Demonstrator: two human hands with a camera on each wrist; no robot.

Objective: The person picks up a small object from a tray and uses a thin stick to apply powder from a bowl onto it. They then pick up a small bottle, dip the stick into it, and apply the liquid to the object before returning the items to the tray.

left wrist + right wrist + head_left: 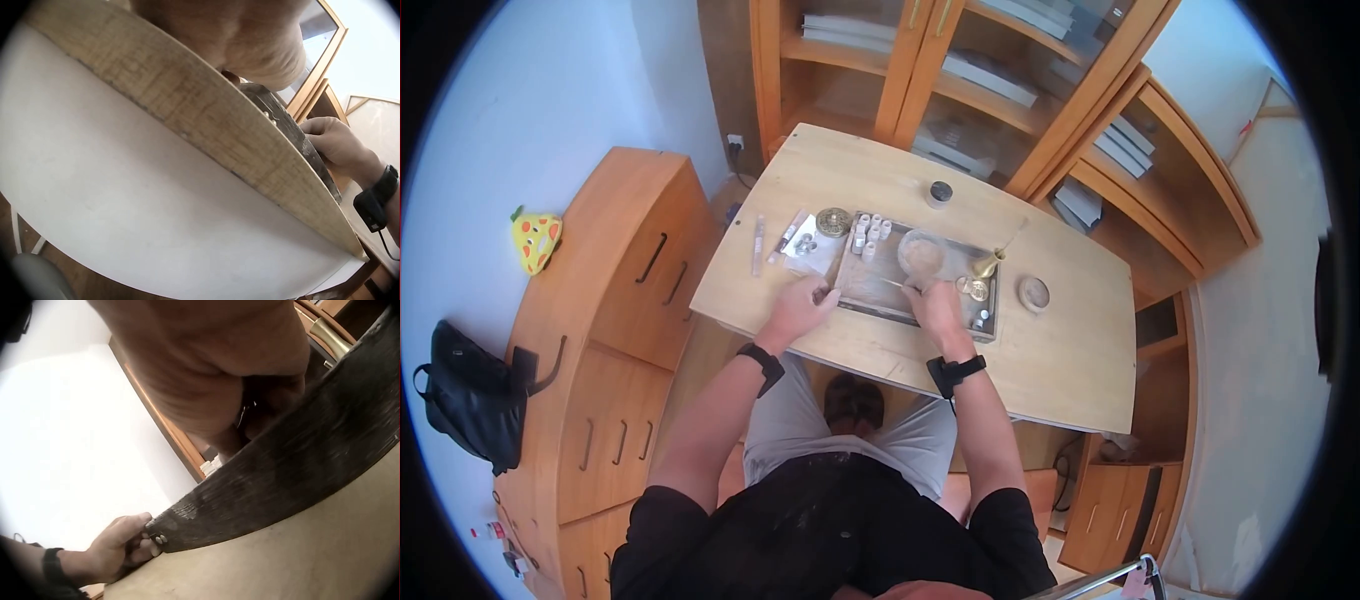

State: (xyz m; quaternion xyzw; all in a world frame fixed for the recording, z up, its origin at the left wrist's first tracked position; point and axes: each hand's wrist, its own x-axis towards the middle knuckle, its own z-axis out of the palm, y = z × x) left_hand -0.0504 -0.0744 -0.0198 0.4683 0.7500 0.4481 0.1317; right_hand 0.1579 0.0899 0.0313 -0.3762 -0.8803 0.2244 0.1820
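On the table, a dark-rimmed wooden tray (pixel 862 298) holds a bowl (pixel 922 256) of pale powder. At the tray's front left corner is my left hand (pixel 798 310); its curled fingers and thumb grip the corner in the right wrist view. My right hand (pixel 940 312) is over the tray's front side, just below the bowl, and pinches a thin stick-like tool (pixel 890 282) that points left. In the right wrist view the held part lies mostly in shadow, with a metallic glint. Several small white bottles (pixel 870 238) stand in the tray's back left corner.
Right of the bowl are a brass vase (pixel 988 264) and gold-coloured round pieces (pixel 978 290). Outside the tray are a pierced brass burner (pixel 833 221), a white sheet (pixel 812 250) with small metal pieces, a dark-topped jar (pixel 940 193) and a round container (pixel 1033 293).
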